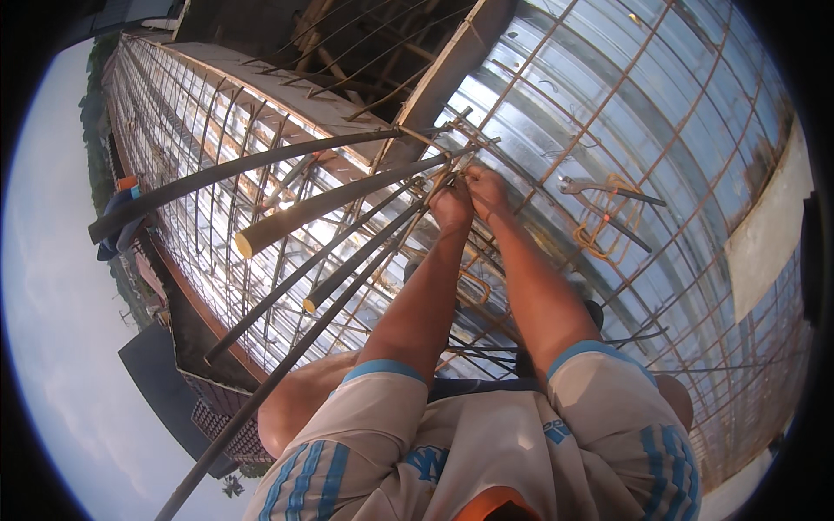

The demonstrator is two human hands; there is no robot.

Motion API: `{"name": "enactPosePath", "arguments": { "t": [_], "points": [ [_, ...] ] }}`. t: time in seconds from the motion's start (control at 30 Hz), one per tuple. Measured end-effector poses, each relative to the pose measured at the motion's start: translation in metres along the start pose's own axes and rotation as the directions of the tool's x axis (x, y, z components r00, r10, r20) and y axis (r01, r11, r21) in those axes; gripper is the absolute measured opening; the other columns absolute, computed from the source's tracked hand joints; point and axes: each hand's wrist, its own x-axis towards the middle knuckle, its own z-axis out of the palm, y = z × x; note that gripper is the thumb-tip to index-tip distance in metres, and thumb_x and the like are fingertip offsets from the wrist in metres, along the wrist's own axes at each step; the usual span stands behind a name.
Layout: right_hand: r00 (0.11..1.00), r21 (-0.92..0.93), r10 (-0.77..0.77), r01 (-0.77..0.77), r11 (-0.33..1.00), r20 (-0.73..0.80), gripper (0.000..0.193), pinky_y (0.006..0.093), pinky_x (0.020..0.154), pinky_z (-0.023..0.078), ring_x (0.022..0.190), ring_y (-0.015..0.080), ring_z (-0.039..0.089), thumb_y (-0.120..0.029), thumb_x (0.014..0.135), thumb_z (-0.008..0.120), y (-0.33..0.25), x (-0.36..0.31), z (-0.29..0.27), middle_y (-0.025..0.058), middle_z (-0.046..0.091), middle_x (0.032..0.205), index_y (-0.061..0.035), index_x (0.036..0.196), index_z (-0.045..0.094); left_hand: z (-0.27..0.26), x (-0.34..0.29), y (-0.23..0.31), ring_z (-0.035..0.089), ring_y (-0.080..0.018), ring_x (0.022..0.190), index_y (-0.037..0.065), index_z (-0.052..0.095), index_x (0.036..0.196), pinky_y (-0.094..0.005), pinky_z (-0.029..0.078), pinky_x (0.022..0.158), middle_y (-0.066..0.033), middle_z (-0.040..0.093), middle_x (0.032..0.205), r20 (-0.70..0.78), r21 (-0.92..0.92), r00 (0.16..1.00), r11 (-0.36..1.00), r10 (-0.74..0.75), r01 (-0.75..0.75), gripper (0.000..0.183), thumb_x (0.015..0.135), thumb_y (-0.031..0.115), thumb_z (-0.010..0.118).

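Note:
My left hand (452, 208) and my right hand (487, 190) are close together at the base of several upright steel bars (323, 207), where the bars meet a small cage of ties. Both hands have their fingers closed at the joint. Whatever they pinch is too small and too hidden to make out. To the right of my hands, a pair of tying pincers (615, 191) lies on the rebar mesh (647, 48) with its handles spread. Loops of thin tie wire (599, 233) lie around and beneath the pincers.
Shiny corrugated metal sheeting (556, 95) lies beneath the mesh. A timber edge board (460, 56) borders a dark opening at the top. Long bars project toward the lower left. Past the slab's left edge are roofs (152, 373). A pale flat board (769, 226) lies at right.

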Motion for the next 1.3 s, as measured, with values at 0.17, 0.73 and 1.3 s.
{"name": "enactPosePath", "arguments": {
  "t": [0.17,0.73,1.3],
  "points": [
    [0.97,0.096,-0.145,0.128,0.987,0.194,0.028,0.0362,0.081,0.049,0.088,0.028,0.065,-0.012,0.087,0.054,0.03,0.02,0.007,0.0193,0.068,0.099,-0.0091,0.111,0.067,-0.004,-0.002,0.005,0.059,-0.0436,0.099,0.0,0.054,0.102,-0.0477,0.044,0.086,-0.0261,0.063,0.098,0.026,0.0,1.0,1.0,0.015,-0.015,0.027,0.09,0.023,0.056],
    [0.988,0.426,-0.055,-0.012,0.905,0.145,0.024,0.0367,0.076,0.048,0.086,0.0283,0.062,-0.024,0.088,0.059,0.073,0.023,0.048,0.0162,0.065,0.091,-0.0067,0.103,0.065,-0.021,-0.004,-0.013,0.062,-0.0397,0.097,-0.007,0.057,0.117,-0.0422,0.047,0.084,-0.0292,0.065,0.097,0.288,-0.056,0.956,0.998,0.049,-0.034,0.042,0.084,0.017,0.047],
    [0.98,0.396,0.16,-0.101,0.913,-0.118,0.028,0.0349,0.081,0.049,0.093,0.0244,0.065,-0.02,0.085,0.061,0.08,0.032,0.066,0.0169,0.069,0.103,-0.0067,0.109,0.069,-0.023,0.0,0.016,0.056,-0.0459,0.105,0.0,0.058,0.115,-0.0489,0.042,0.093,-0.0293,0.063,0.107,0.242,0.168,0.97,0.985,-0.003,-0.039,0.037,0.095,0.026,0.043]
  ]
}}
